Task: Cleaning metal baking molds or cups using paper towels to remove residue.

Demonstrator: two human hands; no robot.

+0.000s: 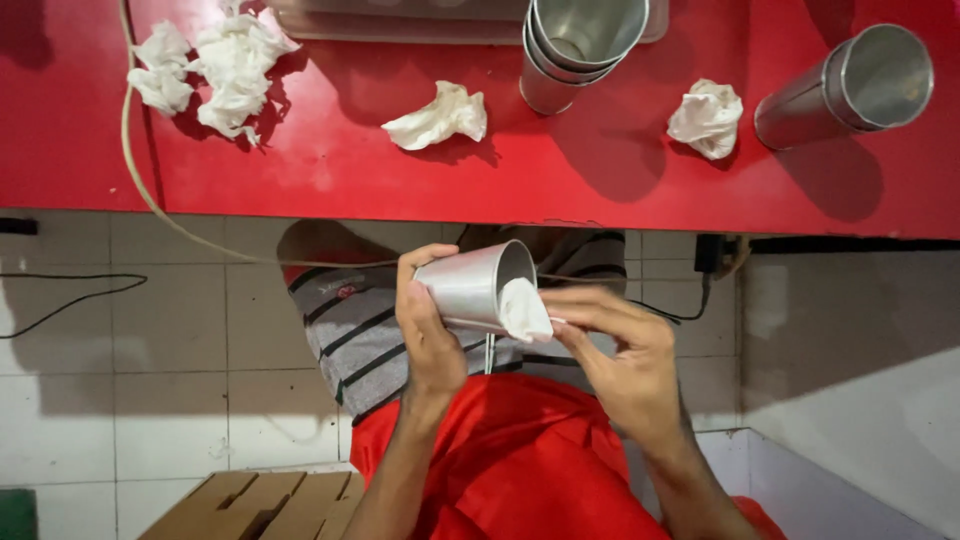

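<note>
The bench [560, 170] was red, the cup [465, 290] silver, the tissue [525, 310] white, the shorts [360, 335] grey with dark stripes.

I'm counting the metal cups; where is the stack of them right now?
In the head view, the stack of metal cups stands at the top centre on the red table, between two crumpled tissues.

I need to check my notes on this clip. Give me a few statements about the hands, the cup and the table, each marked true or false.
1. The left hand holds a metal cup on its side. True.
2. The right hand is empty. False: it presses a white tissue into the cup's mouth.
3. A stack of metal cups stands on the red table. True.
4. The table holds no used tissues. False: several crumpled tissues lie on it.
5. A single metal cup stands at the table's right. True.
</note>
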